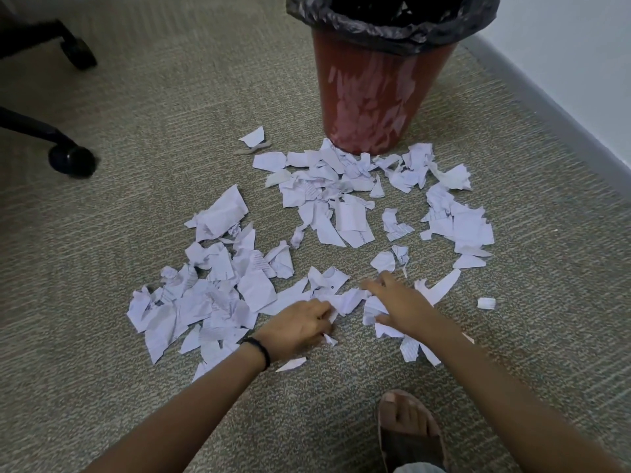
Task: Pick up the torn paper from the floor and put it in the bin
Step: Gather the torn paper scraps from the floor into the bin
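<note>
Torn paper (324,213) scattered over ribbed carpet (170,114), from foot of bin (368,97) to both hands. Left hand (297,327) low, fingers curled, pinching scraps at near edge. Right hand (399,302) flat on pieces, fingers spread, gripping nothing. Scraps look feather-light, thin, creased, jagged, likely to flutter loose. Best raked into bunch and squeezed from both sides. Bin is red, tapered plastic, crinkly black liner (375,29) over rim.

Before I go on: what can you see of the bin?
The bin is a round, tapered bucket, red-brown and plastic-looking, with pale scuffs on its side. A black liner is folded over its rim; its top edge is cropped. It stands upright on the carpet, with torn paper lying against its base.
</note>
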